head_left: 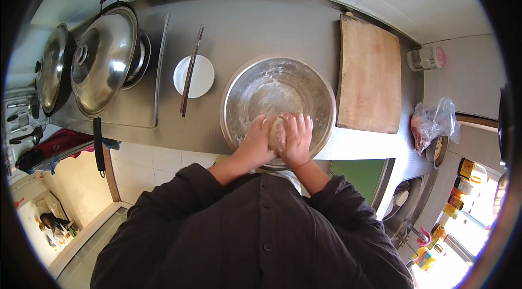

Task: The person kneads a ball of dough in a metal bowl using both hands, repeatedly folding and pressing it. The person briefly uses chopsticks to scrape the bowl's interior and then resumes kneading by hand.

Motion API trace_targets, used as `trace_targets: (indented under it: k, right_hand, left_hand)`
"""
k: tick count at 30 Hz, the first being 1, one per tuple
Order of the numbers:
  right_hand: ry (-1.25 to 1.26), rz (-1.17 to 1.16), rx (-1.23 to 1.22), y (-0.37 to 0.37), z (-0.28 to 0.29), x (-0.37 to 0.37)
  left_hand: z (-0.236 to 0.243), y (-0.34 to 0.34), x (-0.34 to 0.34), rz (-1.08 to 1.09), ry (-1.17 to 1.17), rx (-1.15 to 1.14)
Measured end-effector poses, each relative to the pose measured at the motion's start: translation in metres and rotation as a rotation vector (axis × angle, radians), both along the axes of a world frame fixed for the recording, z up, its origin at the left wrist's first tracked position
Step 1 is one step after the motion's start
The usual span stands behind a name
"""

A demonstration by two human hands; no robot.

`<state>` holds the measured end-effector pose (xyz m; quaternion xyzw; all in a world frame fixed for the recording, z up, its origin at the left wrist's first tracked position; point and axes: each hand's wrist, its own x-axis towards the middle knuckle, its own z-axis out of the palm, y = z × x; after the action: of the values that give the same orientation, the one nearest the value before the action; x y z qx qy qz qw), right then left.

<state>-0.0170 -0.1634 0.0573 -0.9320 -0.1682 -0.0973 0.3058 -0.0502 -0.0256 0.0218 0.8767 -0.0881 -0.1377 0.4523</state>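
Note:
A wide steel mixing bowl (pixel 239 80) stands on the metal counter in front of me, its inner wall smeared with white flour or dough. Over its near side, both my hands are wrapped round a pale lump of dough (pixel 275 132). My left hand (pixel 258 142) grips the lump from the left. From the right, my right hand (pixel 296 138) presses against it, fingers bent over the top. White residue coats the fingers of both hands. Much of the dough is hidden between the palms.
Left of the bowl, wooden chopsticks (pixel 191 74) lie across a white bowl (pixel 203 76). Farther left stands a lidded wok (pixel 106 66), its long handle jutting past the counter. A wooden cutting board (pixel 371 77) lies right; beyond it are a glass jar (pixel 423 59) and a plastic bag (pixel 435 123).

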Motion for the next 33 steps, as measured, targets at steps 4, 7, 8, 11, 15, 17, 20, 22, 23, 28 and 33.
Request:
trace_targets:
  k: [4,7,8,11,15,17,20,22,23,28,33]
  right_hand:
    - [-0.031,0.017,-0.066,0.004,-0.038,-0.002]
    - [0.038,0.018,-0.121,0.005,-0.049,0.023]
    - [0.095,0.009,-0.154,0.007,-0.053,0.034]
    - [0.153,-0.021,-0.199,0.014,-0.068,0.063]
    - [0.142,-0.02,-0.205,0.017,-0.073,0.088]
    - [0.164,0.023,-0.174,0.019,-0.073,0.092]
    - [0.064,0.033,-0.074,0.01,-0.069,0.081]
    - [-0.05,0.022,-0.054,0.002,-0.066,0.07]
    - [-0.042,0.018,-0.048,0.0,-0.066,0.067]
    - [-0.061,0.019,-0.015,-0.002,-0.06,0.057]
    - [-0.074,0.019,0.011,-0.001,-0.062,0.056]
  left_hand:
    - [-0.006,-0.008,-0.001,0.073,-0.123,0.148]
    - [-0.004,-0.008,0.021,0.08,0.051,0.231]
    - [-0.002,-0.007,0.033,0.08,0.141,0.259]
    - [-0.001,-0.003,0.072,0.092,0.37,0.317]
    - [-0.006,0.003,0.092,0.08,0.228,0.248]
    - [-0.017,0.008,0.092,0.056,0.331,0.233]
    - [0.005,0.017,0.079,0.046,0.311,0.174]
    - [0.036,0.046,0.072,0.118,0.025,0.133]
    - [0.061,0.06,0.071,0.276,0.084,-0.015]
    - [0.026,0.139,0.076,0.481,-0.384,0.784]
    - [-0.008,0.163,0.094,0.468,-0.349,0.758]
